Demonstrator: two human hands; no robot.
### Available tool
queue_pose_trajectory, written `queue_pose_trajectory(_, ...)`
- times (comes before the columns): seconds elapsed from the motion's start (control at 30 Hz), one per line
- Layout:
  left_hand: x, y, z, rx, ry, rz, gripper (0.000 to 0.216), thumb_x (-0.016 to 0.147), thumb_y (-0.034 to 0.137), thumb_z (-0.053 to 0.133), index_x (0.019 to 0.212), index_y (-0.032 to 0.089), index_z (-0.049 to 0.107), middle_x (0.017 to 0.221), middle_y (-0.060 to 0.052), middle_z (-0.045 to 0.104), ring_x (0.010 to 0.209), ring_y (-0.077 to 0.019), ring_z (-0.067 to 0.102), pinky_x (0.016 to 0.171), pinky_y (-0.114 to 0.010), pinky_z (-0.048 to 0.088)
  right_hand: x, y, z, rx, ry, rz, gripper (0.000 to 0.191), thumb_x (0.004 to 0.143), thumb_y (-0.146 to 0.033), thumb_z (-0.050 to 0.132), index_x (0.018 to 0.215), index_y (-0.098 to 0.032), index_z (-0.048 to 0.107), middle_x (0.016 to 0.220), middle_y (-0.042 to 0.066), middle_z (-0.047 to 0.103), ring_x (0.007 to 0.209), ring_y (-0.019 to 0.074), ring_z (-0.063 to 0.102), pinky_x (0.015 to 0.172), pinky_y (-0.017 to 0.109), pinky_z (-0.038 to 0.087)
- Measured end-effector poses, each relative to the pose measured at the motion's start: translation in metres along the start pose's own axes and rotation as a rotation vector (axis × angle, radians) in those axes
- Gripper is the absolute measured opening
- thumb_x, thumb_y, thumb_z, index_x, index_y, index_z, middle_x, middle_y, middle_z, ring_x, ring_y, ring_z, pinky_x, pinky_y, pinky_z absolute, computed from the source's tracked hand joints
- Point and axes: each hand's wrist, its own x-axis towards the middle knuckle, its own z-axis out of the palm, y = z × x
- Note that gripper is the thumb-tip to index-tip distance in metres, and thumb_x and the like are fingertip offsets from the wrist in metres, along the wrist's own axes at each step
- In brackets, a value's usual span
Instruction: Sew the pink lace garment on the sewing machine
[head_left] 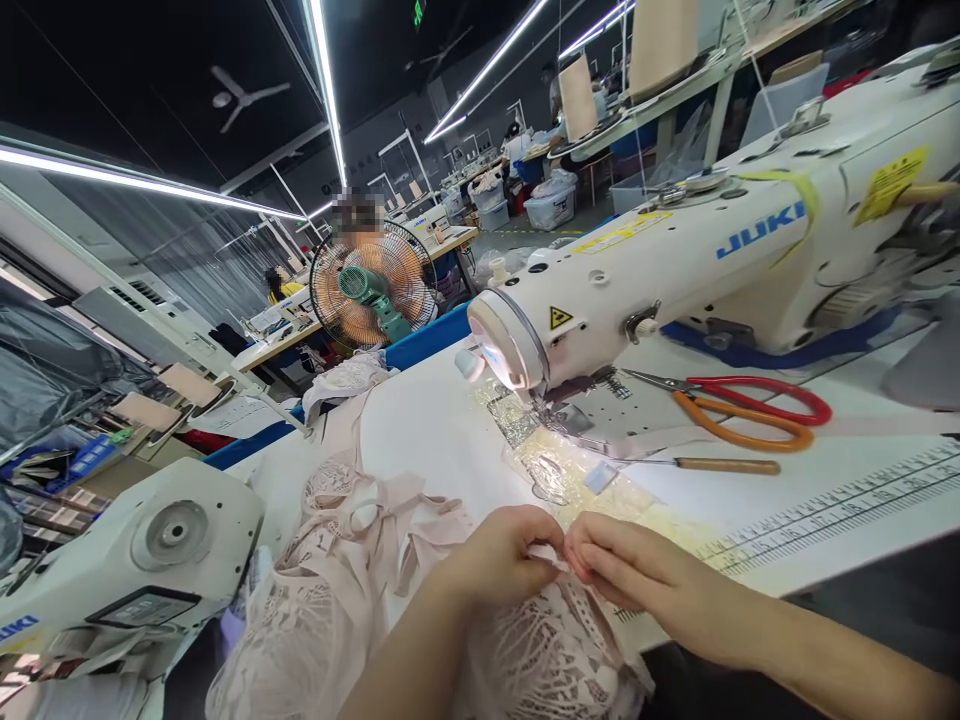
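At the front edge of the white table, my left hand (502,560) and my right hand (626,562) meet, both with fingers closed in a pinch. Between them they hold the edge of a pale pink lace bra (544,650), which hangs down below my hands. The exact bit of edge in my fingertips is hidden. To the left lies a heap of similar lace bras (300,600) with straps and bands. Just beyond my hands stands the sewing machine (660,270), its lamp lighting the needle area.
Scissors (739,405) with red and orange handles and a wooden-handled awl (727,465) lie right of the needle area. A printed ruler (840,505) runs along the table. Another machine (172,540) stands left, a large fan (375,285) behind.
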Motion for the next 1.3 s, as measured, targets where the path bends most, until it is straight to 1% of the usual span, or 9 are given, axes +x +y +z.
queue_pose_trajectory(0.13,0.001,-0.004,-0.002,0.024,-0.058,0.07,0.012,0.063,0.007,0.054,0.071,0.015,0.057,0.072,0.0,0.055,0.071,-0.0131,0.05,0.068,-0.023,0.039,-0.001,0.008,-0.028,-0.885,-0.14,-0.356,0.017,0.077,-0.005,0.038,0.076,-0.019,0.049,0.073,0.004,0.054,0.063,0.018,0.047,0.056,0.029,0.035)
queue_pose_trajectory(0.3,-0.001,0.0,-0.012,-0.116,-0.016,-0.048,0.003,0.063,0.011,0.056,0.065,0.014,0.055,0.069,0.0,0.054,0.067,-0.0118,0.049,0.063,-0.022,0.037,-0.002,0.02,-0.091,-1.183,0.051,-0.27,0.028,0.074,0.003,0.032,0.075,-0.017,0.051,0.071,0.011,0.055,0.061,0.0241,0.051,0.056,0.034,0.033)
queue_pose_trajectory(0.4,-0.001,0.003,-0.014,-0.177,0.01,-0.156,0.002,0.063,0.016,0.057,0.064,0.014,0.055,0.066,0.001,0.052,0.063,-0.0107,0.047,0.058,-0.021,0.035,-0.006,0.014,-0.097,-1.092,0.199,-0.067,0.021,0.082,-0.008,0.032,0.07,-0.021,0.043,0.068,0.008,0.053,0.06,0.0227,0.051,0.054,0.033,0.033)
queue_pose_trajectory(0.53,0.002,0.003,-0.009,-0.265,0.052,-0.316,0.005,0.062,0.019,0.055,0.063,0.015,0.053,0.055,0.004,0.043,0.052,-0.0082,0.039,0.049,-0.02,0.029,-0.005,0.003,-0.053,-0.694,0.195,0.046,0.022,0.088,-0.038,0.044,0.073,-0.022,0.045,0.071,0.003,0.055,0.064,0.0199,0.052,0.056,0.03,0.036)
queue_pose_trajectory(0.6,0.002,0.001,-0.006,-0.269,0.085,-0.346,0.006,0.061,0.019,0.055,0.064,0.014,0.053,0.054,0.004,0.041,0.051,-0.0076,0.037,0.047,-0.02,0.027,0.001,0.001,-0.026,-0.525,0.184,0.037,0.015,0.079,-0.035,0.054,0.083,-0.022,0.048,0.079,0.002,0.057,0.067,0.0185,0.053,0.057,0.028,0.037)
queue_pose_trajectory(0.7,0.0,-0.004,-0.006,-0.279,0.102,-0.354,0.007,0.062,0.019,0.054,0.066,0.014,0.052,0.055,0.005,0.041,0.051,-0.0065,0.035,0.047,-0.02,0.025,0.014,0.004,-0.002,-0.371,0.194,0.038,0.006,0.077,-0.026,0.049,0.079,-0.021,0.048,0.072,0.0,0.055,0.062,0.0161,0.05,0.054,0.026,0.035)
queue_pose_trajectory(0.97,0.0,-0.004,-0.008,-0.306,0.141,-0.304,0.014,0.069,0.027,0.057,0.073,0.014,0.056,0.06,0.004,0.044,0.058,-0.0087,0.038,0.052,-0.021,0.028,0.025,0.011,-0.004,-0.166,0.194,0.122,0.026,0.079,-0.041,0.043,0.066,-0.019,0.047,0.056,-0.005,0.036,0.053,0.0127,0.033,0.048,0.024,0.024)
queue_pose_trajectory(1.13,0.003,-0.007,-0.006,-0.289,0.243,-0.236,0.012,0.069,0.024,0.054,0.069,0.013,0.058,0.066,0.0,0.053,0.065,-0.0116,0.045,0.062,-0.023,0.034,0.026,0.011,-0.002,-0.18,0.144,0.176,0.02,0.076,-0.037,0.045,0.066,-0.02,0.048,0.057,-0.004,0.04,0.053,0.0129,0.035,0.049,0.025,0.026)
queue_pose_trajectory(1.3,0.004,-0.01,-0.009,-0.301,0.309,-0.25,0.02,0.069,0.033,0.059,0.067,0.013,0.058,0.06,0.001,0.05,0.059,-0.0104,0.041,0.056,-0.023,0.031,0.029,0.008,0.001,-0.181,0.185,0.167,0.023,0.076,-0.039,0.045,0.067,-0.02,0.052,0.058,-0.003,0.042,0.054,0.0141,0.038,0.05,0.025,0.028)
